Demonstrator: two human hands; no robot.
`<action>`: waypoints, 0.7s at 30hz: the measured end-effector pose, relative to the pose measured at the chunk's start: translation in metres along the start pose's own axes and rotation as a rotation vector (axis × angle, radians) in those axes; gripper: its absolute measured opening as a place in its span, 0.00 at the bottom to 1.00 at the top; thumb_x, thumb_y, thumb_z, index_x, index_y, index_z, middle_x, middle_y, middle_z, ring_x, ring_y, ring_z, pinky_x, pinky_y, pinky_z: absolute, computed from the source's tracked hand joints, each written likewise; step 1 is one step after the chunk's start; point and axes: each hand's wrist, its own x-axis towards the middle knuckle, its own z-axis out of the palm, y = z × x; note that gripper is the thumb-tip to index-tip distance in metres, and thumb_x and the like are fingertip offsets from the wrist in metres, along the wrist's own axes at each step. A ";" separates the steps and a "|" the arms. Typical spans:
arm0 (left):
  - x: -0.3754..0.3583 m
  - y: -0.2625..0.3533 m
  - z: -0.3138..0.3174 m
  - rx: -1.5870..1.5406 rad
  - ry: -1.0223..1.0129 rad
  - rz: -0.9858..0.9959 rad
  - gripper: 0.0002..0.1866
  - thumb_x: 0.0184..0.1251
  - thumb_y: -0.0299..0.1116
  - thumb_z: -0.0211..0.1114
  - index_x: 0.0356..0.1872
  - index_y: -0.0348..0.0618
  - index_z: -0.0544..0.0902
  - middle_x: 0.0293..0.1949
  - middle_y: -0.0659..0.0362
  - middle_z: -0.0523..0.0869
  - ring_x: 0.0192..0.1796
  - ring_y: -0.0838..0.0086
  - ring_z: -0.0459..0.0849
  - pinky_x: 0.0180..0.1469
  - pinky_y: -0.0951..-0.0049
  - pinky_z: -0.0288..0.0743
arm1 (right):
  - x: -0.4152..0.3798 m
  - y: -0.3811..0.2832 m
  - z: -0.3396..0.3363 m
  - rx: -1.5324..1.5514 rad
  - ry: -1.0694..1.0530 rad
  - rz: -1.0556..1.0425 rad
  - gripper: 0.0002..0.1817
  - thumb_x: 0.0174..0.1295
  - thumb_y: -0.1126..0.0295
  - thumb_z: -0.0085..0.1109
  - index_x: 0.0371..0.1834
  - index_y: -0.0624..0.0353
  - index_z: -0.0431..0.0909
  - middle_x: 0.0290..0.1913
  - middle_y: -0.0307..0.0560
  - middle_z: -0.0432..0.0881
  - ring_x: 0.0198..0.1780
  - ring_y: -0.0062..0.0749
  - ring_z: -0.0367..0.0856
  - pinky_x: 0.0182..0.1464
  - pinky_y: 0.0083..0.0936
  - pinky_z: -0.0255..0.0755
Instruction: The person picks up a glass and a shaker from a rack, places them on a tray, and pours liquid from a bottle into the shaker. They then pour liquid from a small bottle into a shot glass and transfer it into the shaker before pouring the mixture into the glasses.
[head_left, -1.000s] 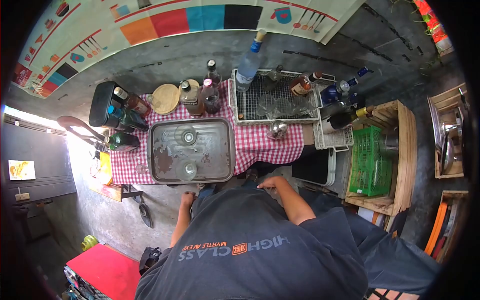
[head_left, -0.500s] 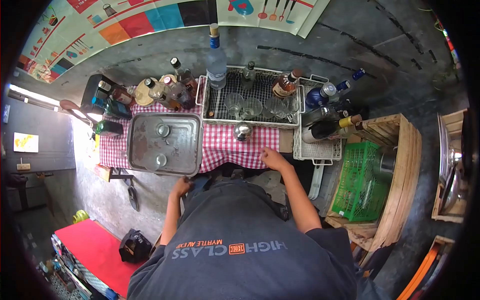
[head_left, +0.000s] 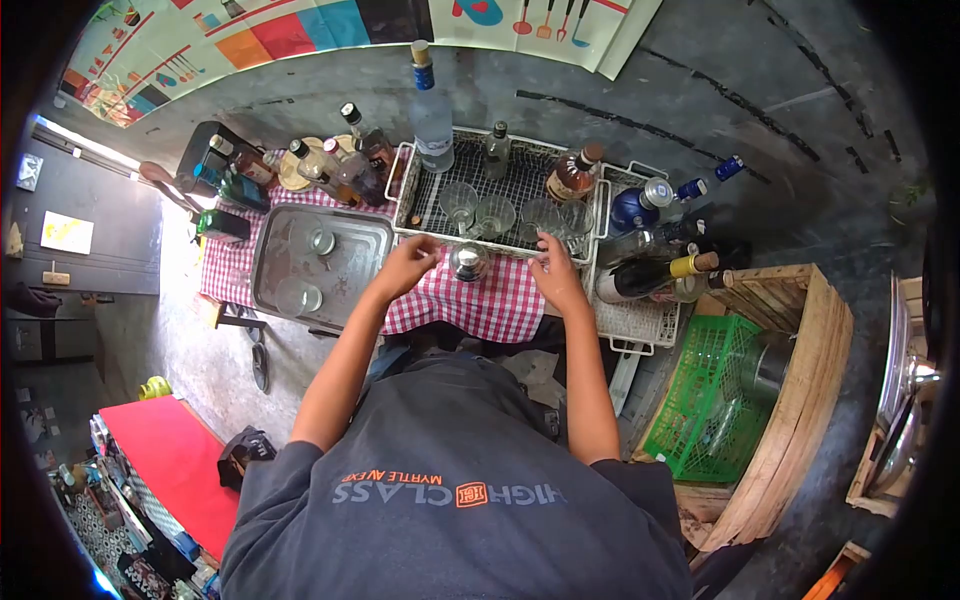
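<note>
On the red-and-white checked cloth [head_left: 490, 300] stands a shiny silver rounded vessel [head_left: 468, 262], close to the front rim of the white wire basket [head_left: 425, 235]. My left hand [head_left: 405, 267] reaches in from the vessel's left, thumb and fingers apart and holding nothing. To the right, my right hand [head_left: 556, 278] is raised at the basket's front rim with parted fingers, nearest the clear glasses [head_left: 543, 218]. More drinking glasses [head_left: 494, 215] sit inside the basket, with a tall clear bottle [head_left: 432, 120], a small bottle [head_left: 497, 150] and an amber bottle [head_left: 574, 175].
A worn metal tray [head_left: 348, 275] with two glasses lies on the left, several bottles [head_left: 330, 175] behind it. Dark and blue bottles [head_left: 640, 275] fill a second rack on the right. Beyond that stands a wooden crate [head_left: 800, 430] around a green plastic basket [head_left: 700, 400].
Both hands have risen from the table's front edge toward the basket. The left has come up beside the silver vessel, the right to the basket rim. The camera view has shifted slightly.
</note>
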 end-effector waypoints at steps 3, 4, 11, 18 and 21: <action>0.028 -0.007 0.015 -0.004 0.061 0.004 0.16 0.63 0.34 0.68 0.48 0.35 0.81 0.38 0.56 0.85 0.40 0.73 0.81 0.44 0.72 0.76 | 0.003 -0.007 -0.003 -0.093 0.003 -0.038 0.28 0.64 0.72 0.58 0.67 0.60 0.62 0.63 0.58 0.70 0.59 0.48 0.77 0.59 0.39 0.72; 0.034 -0.009 0.020 0.003 0.084 0.005 0.16 0.63 0.34 0.68 0.48 0.35 0.81 0.38 0.56 0.85 0.40 0.72 0.82 0.44 0.72 0.76 | 0.003 -0.008 -0.003 -0.137 0.007 -0.047 0.29 0.64 0.72 0.58 0.68 0.61 0.61 0.64 0.58 0.70 0.61 0.50 0.76 0.60 0.40 0.72; 0.066 -0.023 0.037 -0.018 0.125 -0.046 0.18 0.62 0.36 0.69 0.45 0.31 0.80 0.35 0.53 0.86 0.36 0.71 0.84 0.41 0.71 0.77 | -0.005 -0.007 0.005 -0.180 -0.026 -0.107 0.30 0.63 0.69 0.57 0.68 0.60 0.59 0.67 0.62 0.66 0.67 0.59 0.67 0.65 0.45 0.67; 0.067 -0.002 0.040 0.224 0.216 -0.068 0.20 0.58 0.41 0.71 0.39 0.29 0.86 0.32 0.46 0.88 0.35 0.65 0.87 0.43 0.69 0.78 | -0.009 0.022 0.030 -0.347 -0.058 -0.256 0.35 0.58 0.72 0.58 0.71 0.61 0.58 0.73 0.58 0.59 0.76 0.53 0.51 0.74 0.43 0.55; 0.072 -0.001 0.041 0.242 0.243 -0.113 0.20 0.55 0.41 0.73 0.36 0.30 0.87 0.31 0.45 0.88 0.33 0.66 0.87 0.41 0.68 0.79 | -0.011 0.022 0.032 -0.361 -0.066 -0.258 0.37 0.56 0.74 0.60 0.72 0.60 0.58 0.74 0.56 0.57 0.78 0.51 0.47 0.75 0.43 0.53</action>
